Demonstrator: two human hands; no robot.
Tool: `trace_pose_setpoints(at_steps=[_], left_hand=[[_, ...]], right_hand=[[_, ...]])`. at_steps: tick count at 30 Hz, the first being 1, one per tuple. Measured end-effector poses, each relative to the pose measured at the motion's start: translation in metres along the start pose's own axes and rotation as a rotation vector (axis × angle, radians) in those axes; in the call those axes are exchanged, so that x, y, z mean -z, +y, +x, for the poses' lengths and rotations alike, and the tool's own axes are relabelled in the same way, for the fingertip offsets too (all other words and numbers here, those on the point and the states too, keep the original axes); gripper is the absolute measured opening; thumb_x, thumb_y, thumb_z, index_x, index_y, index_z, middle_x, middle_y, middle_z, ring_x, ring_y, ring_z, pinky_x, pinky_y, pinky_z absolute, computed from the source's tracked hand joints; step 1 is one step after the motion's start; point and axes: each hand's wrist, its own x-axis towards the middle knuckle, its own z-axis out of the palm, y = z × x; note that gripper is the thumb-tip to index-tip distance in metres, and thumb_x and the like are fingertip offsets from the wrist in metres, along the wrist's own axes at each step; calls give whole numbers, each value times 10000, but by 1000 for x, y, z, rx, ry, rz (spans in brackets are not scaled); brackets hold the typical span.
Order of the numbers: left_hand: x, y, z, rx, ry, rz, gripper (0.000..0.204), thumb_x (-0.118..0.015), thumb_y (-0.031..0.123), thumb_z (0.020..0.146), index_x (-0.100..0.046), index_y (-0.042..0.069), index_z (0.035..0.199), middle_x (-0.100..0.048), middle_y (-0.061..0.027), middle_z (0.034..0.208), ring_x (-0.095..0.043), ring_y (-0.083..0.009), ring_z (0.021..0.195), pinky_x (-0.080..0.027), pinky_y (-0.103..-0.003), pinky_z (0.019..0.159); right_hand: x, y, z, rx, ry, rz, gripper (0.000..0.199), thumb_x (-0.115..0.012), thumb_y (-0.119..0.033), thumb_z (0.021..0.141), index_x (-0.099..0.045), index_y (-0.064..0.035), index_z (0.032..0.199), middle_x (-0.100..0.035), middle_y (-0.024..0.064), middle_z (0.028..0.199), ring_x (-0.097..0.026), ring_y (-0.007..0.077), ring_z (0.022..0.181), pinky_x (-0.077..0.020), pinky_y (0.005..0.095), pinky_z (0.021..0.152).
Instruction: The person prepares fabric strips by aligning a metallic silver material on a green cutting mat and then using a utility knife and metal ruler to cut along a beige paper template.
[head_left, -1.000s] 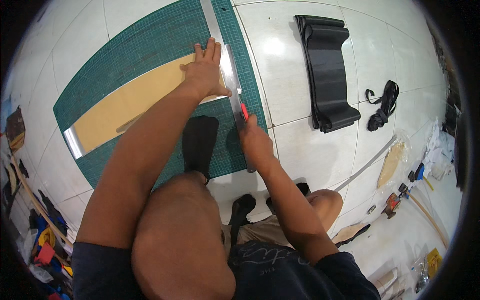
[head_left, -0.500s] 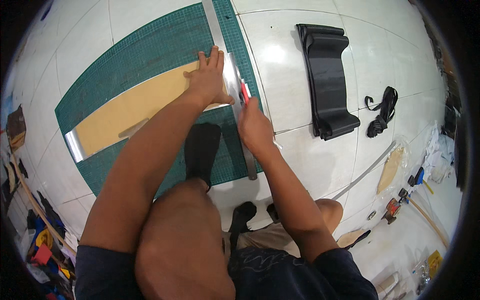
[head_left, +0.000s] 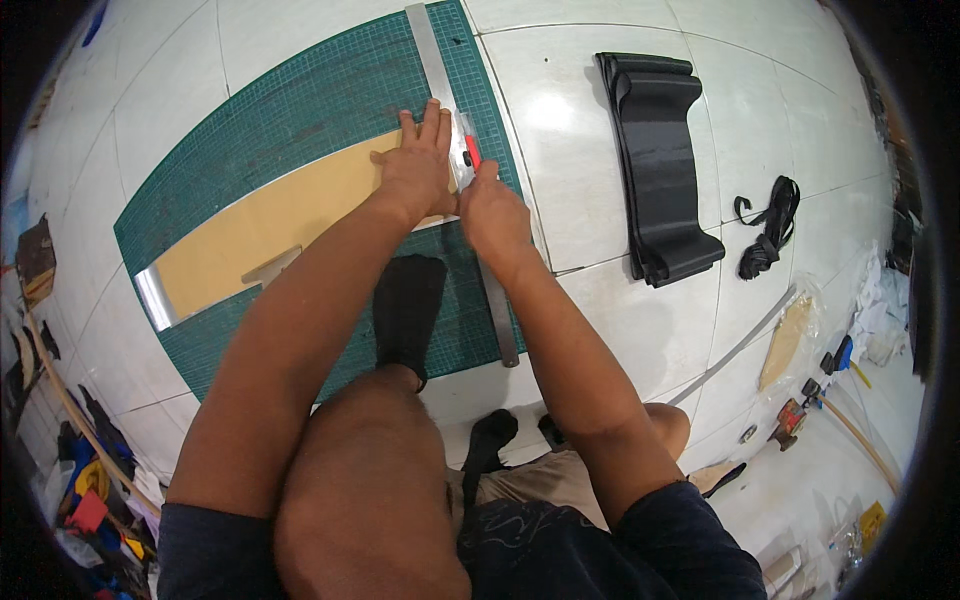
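My left hand (head_left: 415, 172) lies spread on the right end of a tan panel (head_left: 235, 225) with silvery edges, its fingers pointing away from me. Beside its fingertips a long metal ruler (head_left: 430, 60) crosses the panel's end and runs down the green cutting mat (head_left: 290, 100). In my closed right hand (head_left: 497, 222) is a red and white utility knife (head_left: 472, 152), held against the ruler's right side. The knife's tip is too small to make out. My black-socked foot (head_left: 408, 305) rests on the mat just below the panel.
To the right, folded black material (head_left: 658, 165) and a bundle of black strips (head_left: 768, 235) lie on the white tiles. A grey strip (head_left: 735, 345) and a bagged tan piece (head_left: 785, 345) are farther right. Mixed scraps (head_left: 90, 500) fill the lower left.
My right hand has shifted left and slightly away from me, bringing the knife close beside my left hand at the ruler. My left hand stays on the panel.
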Motion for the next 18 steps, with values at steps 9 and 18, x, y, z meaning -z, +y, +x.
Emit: trace_pose_setpoints(at_steps=[9, 18], left_hand=[[-1, 1, -1, -29, 36, 0, 1376, -844, 645, 546, -129, 40, 1554, -92, -136, 1627, -211, -419, 1456, -511, -638, 924], [2, 3, -1, -24, 32, -28, 1413, -845, 674, 523, -117, 46, 1558, -94, -131, 1629, -169, -423, 1466, -484, -664, 949]], right_hand=[[9, 7, -24, -83, -94, 1, 239, -484, -177, 943, -406, -7, 1091, -665, 284, 852, -652, 478, 827, -498, 571, 742], [1, 57, -128, -238, -256, -47, 232, -459, -201, 975, -392, -22, 1106, -654, 291, 838, -645, 489, 805, -494, 575, 708]])
